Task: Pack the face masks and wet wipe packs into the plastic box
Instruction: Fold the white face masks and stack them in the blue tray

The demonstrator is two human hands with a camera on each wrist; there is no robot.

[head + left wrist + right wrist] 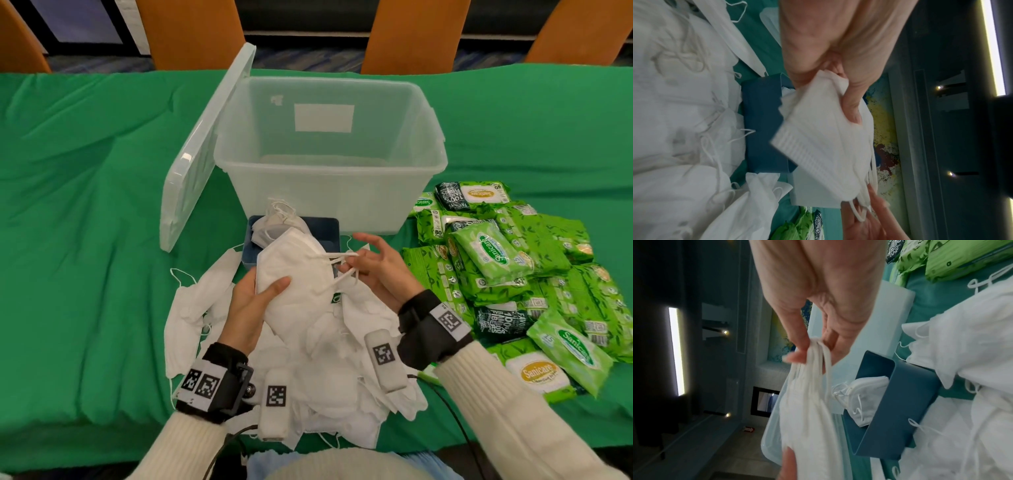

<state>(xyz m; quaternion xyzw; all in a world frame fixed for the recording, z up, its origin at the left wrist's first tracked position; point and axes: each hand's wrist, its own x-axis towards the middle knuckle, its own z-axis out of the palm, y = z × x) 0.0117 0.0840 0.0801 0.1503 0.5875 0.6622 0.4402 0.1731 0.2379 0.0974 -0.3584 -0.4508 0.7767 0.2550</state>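
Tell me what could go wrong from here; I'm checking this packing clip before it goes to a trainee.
The right hand pinches only the ear loops of the mask stack that the left hand grips, so loops may tangle or the stack may fan apart. Loose masks below could snag and be dragged along. The plastic box looks empty, and a small blue tray stands between it and the hands.

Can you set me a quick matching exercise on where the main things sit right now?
Things:
1. clear plastic box
2. stack of white face masks
3. green wet wipe packs
4. small blue tray

States:
A. piled on the green cloth to the right of the box
B. open, nothing inside, lid leaning against its left side
C. gripped by the left hand, ear loops pinched by the right hand
D. just in front of the box, holding a few masks

Pairs: 1-B, 2-C, 3-A, 4-D
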